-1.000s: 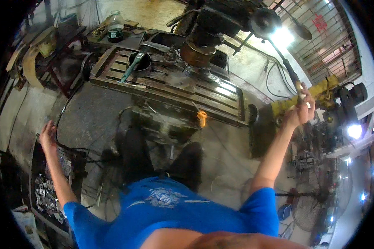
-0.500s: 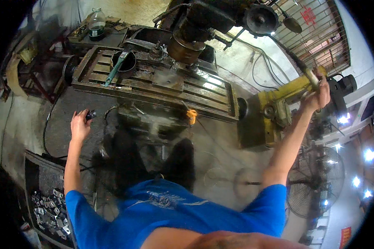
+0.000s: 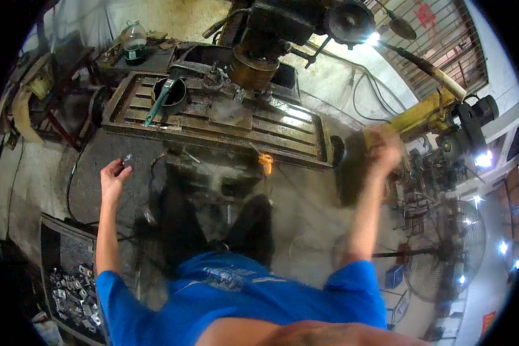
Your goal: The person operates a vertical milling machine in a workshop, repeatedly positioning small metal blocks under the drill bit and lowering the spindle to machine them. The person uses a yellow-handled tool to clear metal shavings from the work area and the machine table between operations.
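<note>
My left hand (image 3: 116, 175) is closed on a small metal part (image 3: 127, 159), held between thumb and fingers to the left of the machine. My right hand (image 3: 384, 149) is smeared by motion, so its fingers cannot be read. It hangs right of the slotted machine table (image 3: 213, 128), below and apart from a long lever with a pale grip (image 3: 448, 84). Over the table is the dark machine head with a round brownish spindle housing (image 3: 252, 70). A green-handled brush (image 3: 158, 104) leans in a round dark pot (image 3: 177, 95) on the table.
A bin of small metal parts (image 3: 78, 294) stands at the lower left. An orange object (image 3: 265, 163) hangs at the table's front edge. A clear bottle (image 3: 134, 43) stands at the back left. To the right are a yellow machine arm (image 3: 424, 118) and a large fan (image 3: 452, 248).
My right hand has let go of the lever's grip and moved left and down. My left hand has turned slightly with the small metal part still in it.
</note>
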Demonstrator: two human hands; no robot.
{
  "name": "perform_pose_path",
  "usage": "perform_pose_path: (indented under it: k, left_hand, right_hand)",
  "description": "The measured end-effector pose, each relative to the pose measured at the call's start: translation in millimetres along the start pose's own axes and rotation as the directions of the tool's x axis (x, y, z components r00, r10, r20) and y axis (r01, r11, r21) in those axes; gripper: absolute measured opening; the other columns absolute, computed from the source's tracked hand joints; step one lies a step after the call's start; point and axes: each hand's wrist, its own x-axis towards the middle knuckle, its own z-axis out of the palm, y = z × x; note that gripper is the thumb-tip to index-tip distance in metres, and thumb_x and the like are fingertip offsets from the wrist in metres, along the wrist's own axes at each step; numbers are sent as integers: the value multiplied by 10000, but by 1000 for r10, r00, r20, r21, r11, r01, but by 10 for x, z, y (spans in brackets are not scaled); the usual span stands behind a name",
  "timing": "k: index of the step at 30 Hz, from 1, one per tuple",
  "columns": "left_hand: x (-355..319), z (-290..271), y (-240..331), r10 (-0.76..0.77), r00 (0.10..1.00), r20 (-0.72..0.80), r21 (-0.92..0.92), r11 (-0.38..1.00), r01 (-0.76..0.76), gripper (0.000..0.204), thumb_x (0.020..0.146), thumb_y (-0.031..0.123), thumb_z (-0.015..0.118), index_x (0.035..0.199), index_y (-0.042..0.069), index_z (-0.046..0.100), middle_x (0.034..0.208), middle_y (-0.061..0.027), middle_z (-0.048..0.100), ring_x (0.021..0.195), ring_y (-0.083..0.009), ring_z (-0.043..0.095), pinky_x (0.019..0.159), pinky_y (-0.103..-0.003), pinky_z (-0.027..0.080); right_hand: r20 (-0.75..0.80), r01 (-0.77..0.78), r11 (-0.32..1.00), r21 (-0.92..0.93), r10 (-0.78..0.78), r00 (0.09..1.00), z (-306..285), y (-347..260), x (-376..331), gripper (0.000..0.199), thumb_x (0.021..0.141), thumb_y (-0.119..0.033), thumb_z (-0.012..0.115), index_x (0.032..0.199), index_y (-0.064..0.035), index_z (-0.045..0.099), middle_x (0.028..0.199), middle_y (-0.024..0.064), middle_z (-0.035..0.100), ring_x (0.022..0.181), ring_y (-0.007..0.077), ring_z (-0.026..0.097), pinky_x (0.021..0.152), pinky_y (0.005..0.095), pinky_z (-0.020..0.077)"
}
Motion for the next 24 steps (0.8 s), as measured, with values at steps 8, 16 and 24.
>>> perform_pose_path:
  k: [8, 16, 24]
  left_hand:
    - [-178, 149, 293, -18, 999, 29, -149, 989, 23, 294, 792, 157, 602, 958, -83, 559, 777, -62, 602, 687, -170, 604, 679, -319, 463]
    - [-342, 328, 357, 564, 825, 33, 797, 483, -362, 290, 570, 242, 640, 783, 46, 626, 640, -144, 598, 652, -307, 599, 610, -395, 483]
    - [-328, 615, 288, 524, 847, 95, 803, 463, -376, 267, 561, 277, 651, 690, 52, 590, 630, -144, 597, 610, -313, 590, 578, -400, 478]
  right_hand:
    - [581, -753, 655, 56, 592, 558, 1470, 2127, -2012, 361, 720, -146, 572, 1057, -18, 591, 949, 58, 616, 859, 116, 552, 727, 237, 420]
    - [691, -693, 699, 178, 412, 594, 1562, 1242, -1659, 156, 630, -68, 542, 749, 7, 609, 667, 48, 581, 633, 140, 573, 588, 258, 457]
    - [992, -641, 768, 18, -95, -86, 1596, -275, -1530, 595, 645, -48, 517, 1235, -72, 449, 1106, 72, 530, 694, 75, 496, 505, 182, 417]
